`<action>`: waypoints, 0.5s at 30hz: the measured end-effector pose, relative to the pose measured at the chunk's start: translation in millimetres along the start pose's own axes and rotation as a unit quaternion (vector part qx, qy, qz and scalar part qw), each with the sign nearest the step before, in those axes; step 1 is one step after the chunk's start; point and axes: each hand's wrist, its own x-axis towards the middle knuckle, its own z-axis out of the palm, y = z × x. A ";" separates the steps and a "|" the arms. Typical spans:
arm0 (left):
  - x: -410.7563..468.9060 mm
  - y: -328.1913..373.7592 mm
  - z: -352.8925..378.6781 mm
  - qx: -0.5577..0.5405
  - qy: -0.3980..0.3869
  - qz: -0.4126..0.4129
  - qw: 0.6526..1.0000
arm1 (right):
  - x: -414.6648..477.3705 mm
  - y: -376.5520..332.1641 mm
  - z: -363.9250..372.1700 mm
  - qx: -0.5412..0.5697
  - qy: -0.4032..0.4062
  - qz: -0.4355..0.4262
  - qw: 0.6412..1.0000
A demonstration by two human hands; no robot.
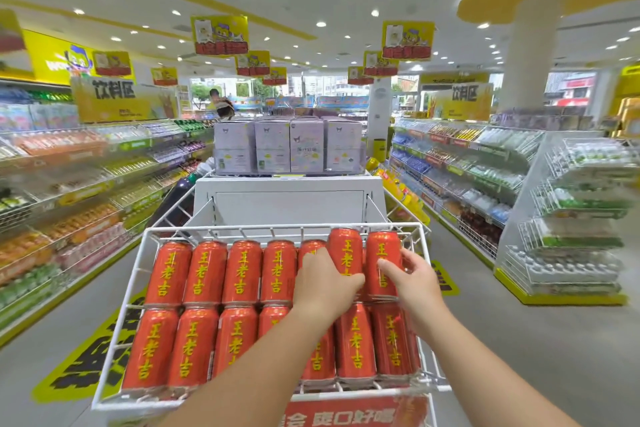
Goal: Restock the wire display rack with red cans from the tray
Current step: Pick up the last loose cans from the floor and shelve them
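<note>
A white wire display rack [114, 322] stands right in front of me, holding two rows of red cans with yellow characters [207, 274]. My left hand [325, 284] wraps around a red can [344, 250] in the upper row that sits a little higher than its neighbours. My right hand [412, 279] grips the rightmost upper can [382, 253] from its right side. Both forearms reach over the lower row and hide parts of it. No tray shows in view.
A white cabinet [287, 198] topped with lilac boxes [287, 146] rises behind the rack. Stocked drink shelves line the left aisle [69, 184] and the right aisle [467, 177]. A white wire shelf unit [581, 215] stands far right. A person [221, 104] is far back.
</note>
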 end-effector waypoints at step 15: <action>-2.4 -8.1 45.9 0.139 0.077 0.073 0.985 | 9.1 14.5 -5.2 -0.035 0.017 0.020 0.999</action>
